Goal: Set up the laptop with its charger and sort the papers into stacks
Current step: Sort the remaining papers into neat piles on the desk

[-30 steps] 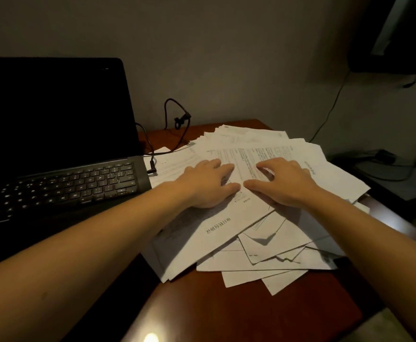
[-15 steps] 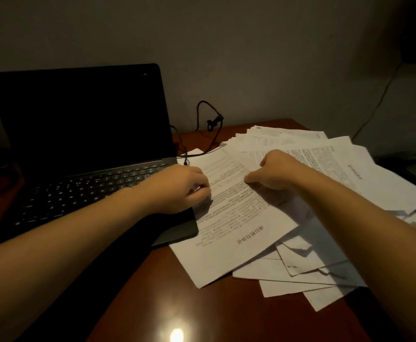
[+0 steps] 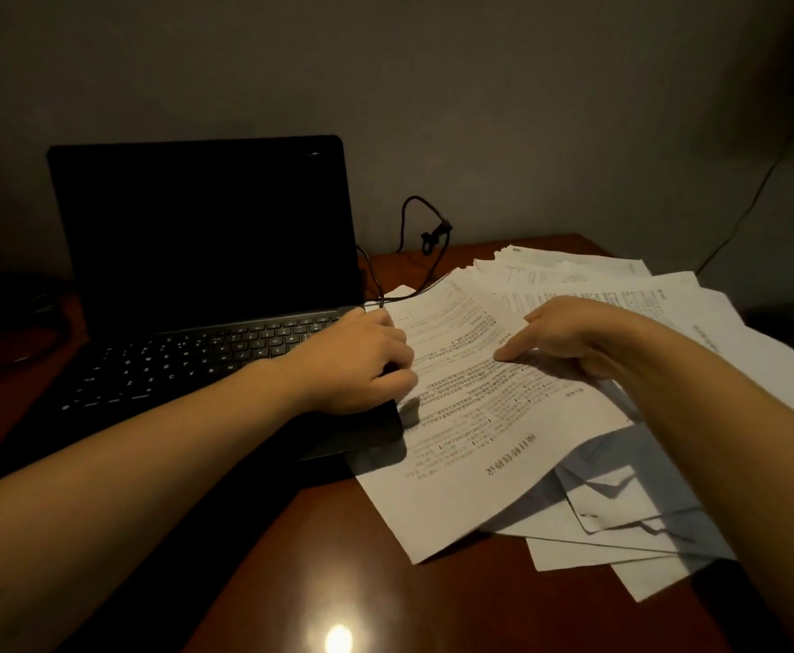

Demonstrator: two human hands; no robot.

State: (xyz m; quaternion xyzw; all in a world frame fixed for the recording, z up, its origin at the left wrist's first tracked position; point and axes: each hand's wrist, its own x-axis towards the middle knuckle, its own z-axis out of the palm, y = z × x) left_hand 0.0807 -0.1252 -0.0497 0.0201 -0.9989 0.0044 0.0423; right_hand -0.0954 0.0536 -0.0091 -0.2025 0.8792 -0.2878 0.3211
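papers (image 3: pixel 668 299), printed, loosely fanned; left hand (image 3: pixel 352 365) tight on top sheet (image 3: pixel 470 417), right hand (image 3: pixel 578 337) spread

Dim room, plain grey wall (image 3: pixel 479 87), glossy reddish-brown wooden table (image 3: pixel 432 605) reflecting light
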